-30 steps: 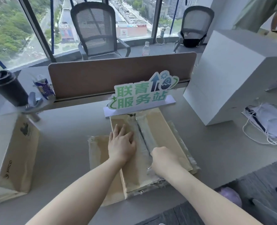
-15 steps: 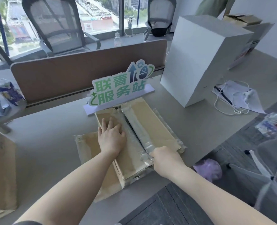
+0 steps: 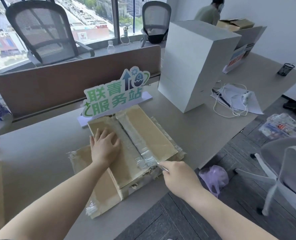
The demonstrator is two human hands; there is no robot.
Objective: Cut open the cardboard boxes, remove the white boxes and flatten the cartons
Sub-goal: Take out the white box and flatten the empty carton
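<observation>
A flat cardboard carton [image 3: 149,130] lies on the grey desk, its top flaps joined by a wide strip of clear tape [image 3: 136,144]. It rests on flattened cardboard [image 3: 102,187]. My left hand [image 3: 105,146] presses flat on the carton's left flap, fingers straight. My right hand [image 3: 178,177] grips a thin cutting blade [image 3: 162,166] whose tip sits at the near end of the taped seam. A tall stack of white boxes [image 3: 192,66] stands at the back right of the desk.
A green and white sign [image 3: 114,94] stands just behind the carton. White cables on paper [image 3: 234,99] lie to the right. A purple bag [image 3: 213,177] hangs below the desk edge. A grey chair [image 3: 286,170] stands at right. A person works at the far back.
My right hand has drawn the blade back along the seam to the carton's near edge. My head has turned right, showing more of the desk's right side. The left hand stays pressed down.
</observation>
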